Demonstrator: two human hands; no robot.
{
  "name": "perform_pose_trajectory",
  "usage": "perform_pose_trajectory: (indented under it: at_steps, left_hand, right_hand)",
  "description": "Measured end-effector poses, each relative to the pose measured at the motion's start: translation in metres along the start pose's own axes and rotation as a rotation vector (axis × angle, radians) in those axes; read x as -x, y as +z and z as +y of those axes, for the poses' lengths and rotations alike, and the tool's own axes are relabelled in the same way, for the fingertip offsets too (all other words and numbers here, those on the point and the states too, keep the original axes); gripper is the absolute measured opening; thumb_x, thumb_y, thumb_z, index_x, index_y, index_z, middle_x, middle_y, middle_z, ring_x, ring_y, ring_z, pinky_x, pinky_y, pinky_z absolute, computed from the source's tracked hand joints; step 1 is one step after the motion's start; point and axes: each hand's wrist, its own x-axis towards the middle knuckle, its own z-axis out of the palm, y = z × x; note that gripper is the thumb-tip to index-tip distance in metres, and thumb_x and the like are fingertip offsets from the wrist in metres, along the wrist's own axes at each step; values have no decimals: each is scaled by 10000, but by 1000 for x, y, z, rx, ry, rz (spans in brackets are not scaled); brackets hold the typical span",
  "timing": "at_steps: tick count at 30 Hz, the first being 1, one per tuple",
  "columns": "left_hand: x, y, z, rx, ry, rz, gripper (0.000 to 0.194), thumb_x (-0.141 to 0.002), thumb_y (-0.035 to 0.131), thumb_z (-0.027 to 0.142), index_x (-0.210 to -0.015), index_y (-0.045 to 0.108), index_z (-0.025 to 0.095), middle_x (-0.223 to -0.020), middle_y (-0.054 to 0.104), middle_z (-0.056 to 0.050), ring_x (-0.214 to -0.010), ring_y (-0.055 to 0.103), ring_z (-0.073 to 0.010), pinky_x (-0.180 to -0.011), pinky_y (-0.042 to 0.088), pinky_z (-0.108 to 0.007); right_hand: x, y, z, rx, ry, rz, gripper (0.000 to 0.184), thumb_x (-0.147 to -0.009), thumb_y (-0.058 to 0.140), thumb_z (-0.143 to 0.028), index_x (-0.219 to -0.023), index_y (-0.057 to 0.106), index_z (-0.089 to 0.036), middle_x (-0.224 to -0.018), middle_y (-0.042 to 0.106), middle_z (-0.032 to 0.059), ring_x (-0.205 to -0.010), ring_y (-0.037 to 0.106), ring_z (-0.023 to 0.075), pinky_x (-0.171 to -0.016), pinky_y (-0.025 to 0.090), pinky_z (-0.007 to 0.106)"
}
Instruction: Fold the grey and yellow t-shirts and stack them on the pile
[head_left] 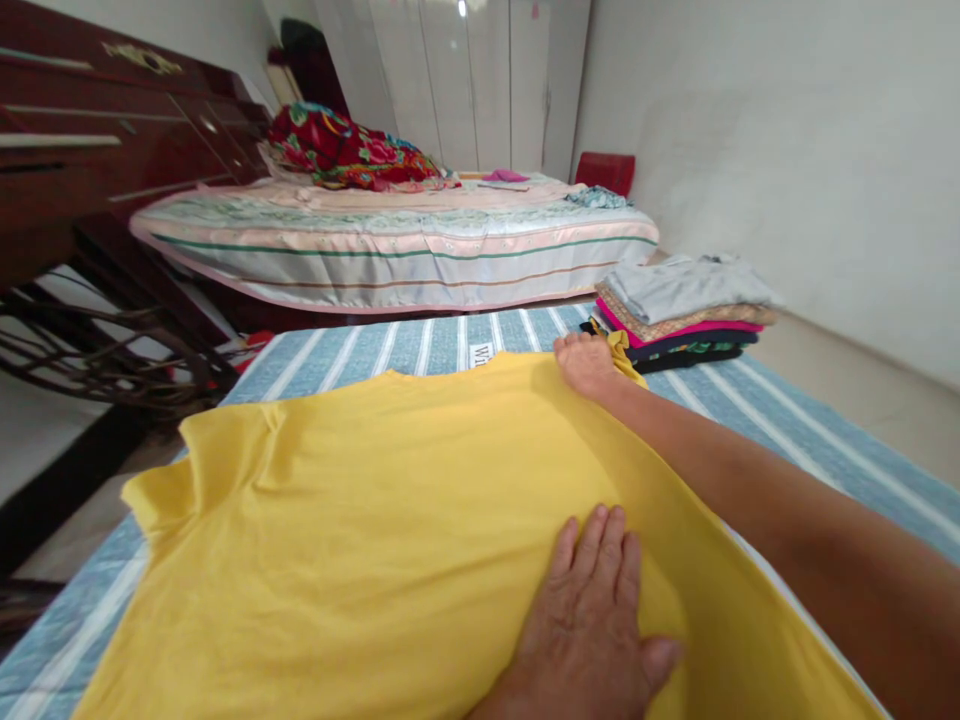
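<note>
A yellow T-shirt (390, 480) lies spread out on a blue and white striped cover, its neckline at the far side and one short sleeve out to the left. My left hand (592, 610) rests palm down on the shirt's lower right part, with its fingers stretched out. At the far right shoulder of the shirt, my right hand (586, 364) has its fingers curled on the fabric, and the sleeve is bunched beside it. Its fingertips are partly hidden.
Folded clothes (682, 310) are stacked just beyond my right hand, a grey one on top. Farther back stands a bed (405, 250) with a red floral blanket (345, 150). At left are dark wooden furniture (112, 90) and a black metal frame (97, 340).
</note>
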Motion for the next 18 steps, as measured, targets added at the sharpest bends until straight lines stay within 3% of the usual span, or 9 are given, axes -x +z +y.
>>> perform_pose_trajectory:
  at_steps: [2,5,8,11,15,18]
  left_hand:
    - [0,2,0,-10,-3,9,733,-908,161,582,-1429,234,72,-1512,104,-150,-1402,33,-254,-1150,113,-458]
    - [2,3,0,-19,-3,44,739,-901,179,594,-1431,235,81,-1517,109,-140,-1405,23,-241,-1155,80,-442]
    - [3,-1,2,-3,-9,40,729,-906,181,586,-1434,223,85,-1521,104,-136,-1407,13,-225,-1156,59,-436]
    - [3,-7,6,13,-21,7,730,-904,187,589,-1429,237,83,-1522,114,-141,-1408,27,-233,-1150,69,-450]
    - [5,-15,6,7,-26,28,703,-900,227,589,-1408,291,107,-1514,188,-135,-1400,117,-232,-1142,133,-421]
    - [19,-22,-7,-54,-95,88,638,-916,237,541,-1391,325,124,-1507,232,-114,-1395,146,-215,-1143,141,-395]
  right_hand:
    - [20,-4,-9,-26,-31,42,253,-939,350,-175,-1098,532,-101,-1063,588,147,-975,559,220,-818,445,361]
    - [58,3,-13,-139,-168,92,298,-963,297,-266,-1163,494,-168,-1108,580,88,-1007,541,165,-856,421,269]
    - [86,24,-4,-351,-222,175,403,-942,341,-352,-1248,434,-107,-1199,532,137,-1113,485,204,-962,372,319]
    - [93,41,5,-356,-233,173,462,-924,373,-417,-1232,467,-85,-1248,496,175,-1190,428,258,-1007,335,389]
    - [99,35,2,-356,-252,198,480,-934,335,-431,-1236,482,-87,-1247,510,180,-1205,426,269,-1007,342,414]
    - [121,25,-1,-362,-242,231,530,-941,286,-447,-1274,460,-73,-1293,485,195,-1244,395,276,-1029,324,426]
